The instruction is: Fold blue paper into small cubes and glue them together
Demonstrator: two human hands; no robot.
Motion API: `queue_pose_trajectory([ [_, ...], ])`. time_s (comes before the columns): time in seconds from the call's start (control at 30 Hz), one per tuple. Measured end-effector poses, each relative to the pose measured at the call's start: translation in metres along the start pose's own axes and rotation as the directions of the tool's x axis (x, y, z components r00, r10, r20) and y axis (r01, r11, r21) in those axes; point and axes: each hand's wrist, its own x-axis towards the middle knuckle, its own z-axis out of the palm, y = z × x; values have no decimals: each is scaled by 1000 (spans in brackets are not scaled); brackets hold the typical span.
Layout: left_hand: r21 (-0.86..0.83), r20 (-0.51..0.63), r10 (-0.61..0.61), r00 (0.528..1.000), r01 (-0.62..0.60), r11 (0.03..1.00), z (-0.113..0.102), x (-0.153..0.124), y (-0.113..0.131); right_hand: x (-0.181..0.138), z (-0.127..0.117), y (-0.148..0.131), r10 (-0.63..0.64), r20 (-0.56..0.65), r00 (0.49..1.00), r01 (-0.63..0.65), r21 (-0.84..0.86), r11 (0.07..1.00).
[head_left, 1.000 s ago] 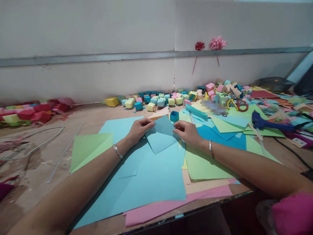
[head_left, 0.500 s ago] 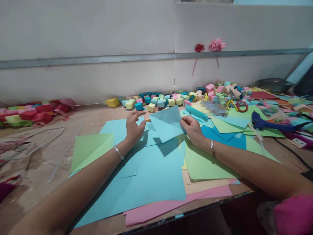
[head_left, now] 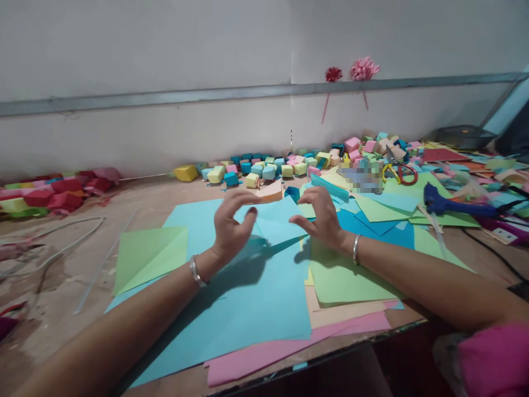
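Note:
My left hand (head_left: 235,225) hovers over blue paper, fingers curved and thumb apart, holding nothing. To its right, my right hand (head_left: 321,218) is likewise open, thumb and fingers parted. Between them a small light-blue paper piece (head_left: 281,218) with a crease lies at a slant on the large light-blue sheet (head_left: 248,309). Light-green sheets (head_left: 351,275) lie below my right wrist. A folded light-green piece (head_left: 151,256) rests to the left of my left wrist.
Small folded paper boxes (head_left: 268,172) line the wall, and red and pink ones (head_left: 68,196) sit at left. Scissors (head_left: 400,173), a blue glue gun (head_left: 454,204) and paper scraps lie at right. Pink paper (head_left: 256,361) borders the table's front edge.
My right hand has let go of the small light-blue paper, which has dropped from a raised tilt onto the large sheet. My left hand has moved slightly right and lower.

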Motion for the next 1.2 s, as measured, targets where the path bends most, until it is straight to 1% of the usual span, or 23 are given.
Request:
queue_pose_trajectory([
  [0.03,-59,120,-7,993,14,998,1,-3,8,-1,-1,-2,-81,4,997,81,-15,997],
  [0.07,-121,237,-21,971,51,991,3,-7,15,-2,-2,-3,-139,18,990,139,-21,990],
  [0.13,-218,409,-70,910,172,961,5,-13,25,-4,-3,-6,-193,60,979,194,-4,981],
  [0.2,-274,511,-117,852,290,917,7,-16,28,-5,-3,-7,-202,112,973,200,35,979],
  [0.27,-310,562,-135,816,358,881,7,-16,27,-5,-3,-7,-194,156,969,186,66,980],
  [0.33,-339,576,-126,807,376,862,7,-14,24,-5,-2,-7,-194,169,966,183,79,980],
  [0.43,-363,589,-108,801,382,850,8,-12,23,-4,-1,-7,-225,148,963,214,88,973],
  [0.5,-368,617,-100,780,398,840,9,-10,22,-3,0,-6,-246,152,957,234,93,968],
  [0.63,-340,692,-85,717,428,838,8,-7,20,-3,1,-3,-248,212,945,235,87,968],
  [0.67,-331,699,-84,710,426,842,8,-7,19,-4,1,-2,-248,219,944,232,95,968],
  [0.73,-318,695,-86,714,412,854,8,-6,17,-4,2,0,-232,235,944,208,125,970],
  [0.87,-283,664,-90,742,360,889,9,-7,15,-4,2,1,-151,286,946,111,151,982],
  [0.93,-258,677,-59,734,312,915,8,-6,15,-4,2,1,-146,294,944,103,157,982],
  [1.03,-222,713,9,701,214,951,7,-4,17,-3,2,1,-157,298,941,110,171,979],
  [1.2,-195,713,65,699,109,975,7,-3,19,-4,3,2,-100,307,947,52,160,986],
])
